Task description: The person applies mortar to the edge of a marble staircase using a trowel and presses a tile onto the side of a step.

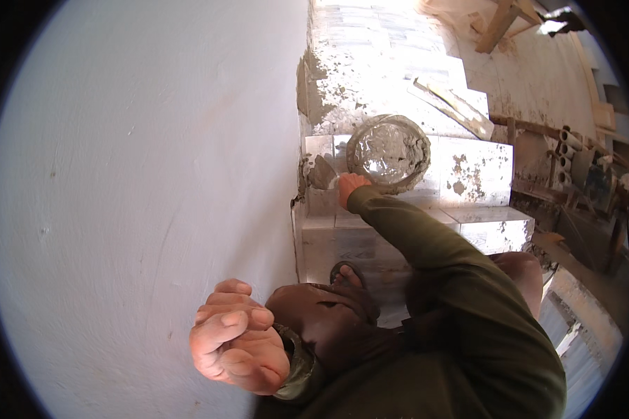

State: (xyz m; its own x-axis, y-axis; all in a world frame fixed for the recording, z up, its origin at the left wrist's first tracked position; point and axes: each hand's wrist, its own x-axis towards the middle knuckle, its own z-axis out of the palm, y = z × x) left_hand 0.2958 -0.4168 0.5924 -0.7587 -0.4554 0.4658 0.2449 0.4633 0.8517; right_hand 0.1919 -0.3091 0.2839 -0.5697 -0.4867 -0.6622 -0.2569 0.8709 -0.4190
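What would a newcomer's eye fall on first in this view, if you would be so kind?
First, the big pale plastered wall that fills the left half of the view, with the left hand curled, fingers bent, close before it at the bottom. Next, the round mortar-caked pan sitting on the white block steps at centre, with the right hand in an olive sleeve reaching to its near rim.
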